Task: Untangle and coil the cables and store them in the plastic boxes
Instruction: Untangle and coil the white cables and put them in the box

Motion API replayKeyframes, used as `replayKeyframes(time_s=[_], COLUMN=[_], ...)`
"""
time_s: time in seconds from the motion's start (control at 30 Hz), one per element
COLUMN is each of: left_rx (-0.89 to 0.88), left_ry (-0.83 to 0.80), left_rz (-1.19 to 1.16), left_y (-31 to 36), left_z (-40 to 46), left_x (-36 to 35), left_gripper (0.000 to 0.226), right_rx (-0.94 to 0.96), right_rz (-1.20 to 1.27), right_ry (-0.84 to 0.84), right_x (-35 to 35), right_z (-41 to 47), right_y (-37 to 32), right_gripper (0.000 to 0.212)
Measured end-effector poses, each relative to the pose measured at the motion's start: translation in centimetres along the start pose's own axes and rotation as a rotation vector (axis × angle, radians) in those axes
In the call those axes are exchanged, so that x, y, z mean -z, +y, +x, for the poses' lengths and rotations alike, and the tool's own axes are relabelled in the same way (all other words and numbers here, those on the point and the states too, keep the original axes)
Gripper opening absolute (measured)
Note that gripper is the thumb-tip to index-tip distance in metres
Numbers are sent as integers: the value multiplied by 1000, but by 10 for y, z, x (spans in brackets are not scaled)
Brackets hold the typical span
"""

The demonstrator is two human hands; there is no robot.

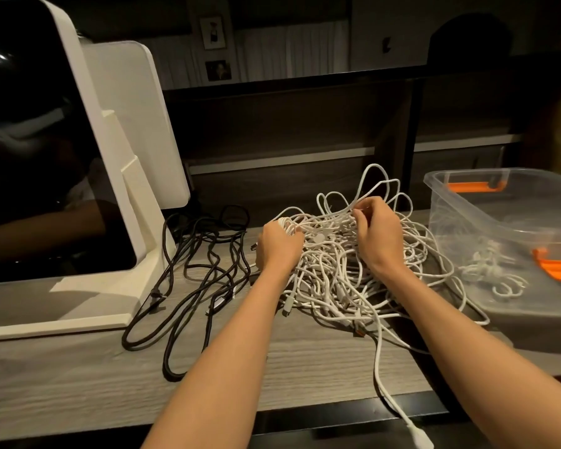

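My L hand grips a bunch of loops at the left edge of the white cable tangle on the desk, R hand pinches a strand up top, nearer the plastic box to my right, w/ black cables left.

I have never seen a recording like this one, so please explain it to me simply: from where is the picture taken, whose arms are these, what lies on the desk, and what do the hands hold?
There is no machine here. A person wears a camera on the head, so you look forward and down along their own two bare arms.

On the wooden desk lies a big tangle of white cables. The left hand grips a bunch of its strands, and the right hand pinches a strand and lifts loops above the pile.

Left of the tangle lie loose black cables, beside a large white device. On the right stands a clear plastic box with orange handles; a few white cables are already inside.
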State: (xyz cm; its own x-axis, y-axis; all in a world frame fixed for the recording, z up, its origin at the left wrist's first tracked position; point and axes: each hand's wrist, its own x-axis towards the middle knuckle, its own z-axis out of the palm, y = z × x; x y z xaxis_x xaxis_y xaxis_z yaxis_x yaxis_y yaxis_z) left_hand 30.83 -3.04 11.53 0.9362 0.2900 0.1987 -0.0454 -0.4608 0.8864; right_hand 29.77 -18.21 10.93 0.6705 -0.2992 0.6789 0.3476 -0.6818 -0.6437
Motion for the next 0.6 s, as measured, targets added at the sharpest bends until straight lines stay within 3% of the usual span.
replayKeyframes(time_s=[0.13,0.23,0.33,0.5,0.6], left_rx=[12,30,16,-18,-42], left_ry=[-48,-111,-152,-159,-166], left_rz=[-257,-396,-442,-451,-462], left_y=[2,7,10,9,11], left_z=[-2,-9,-12,-9,-9], left_x=[7,13,15,13,13], left_gripper=[10,8,14,16,17], right_rx=[72,145,167,129,138], right_rz=[-50,-129,-243,-278,-245], right_ry=[-89,-260,-403,-444,-472], right_x=[-2,-4,-6,-7,-6], right_z=[-1,-2,-2,-2,-3], right_y=[-1,-1,0,2,0], right_gripper=[13,14,25,2,10])
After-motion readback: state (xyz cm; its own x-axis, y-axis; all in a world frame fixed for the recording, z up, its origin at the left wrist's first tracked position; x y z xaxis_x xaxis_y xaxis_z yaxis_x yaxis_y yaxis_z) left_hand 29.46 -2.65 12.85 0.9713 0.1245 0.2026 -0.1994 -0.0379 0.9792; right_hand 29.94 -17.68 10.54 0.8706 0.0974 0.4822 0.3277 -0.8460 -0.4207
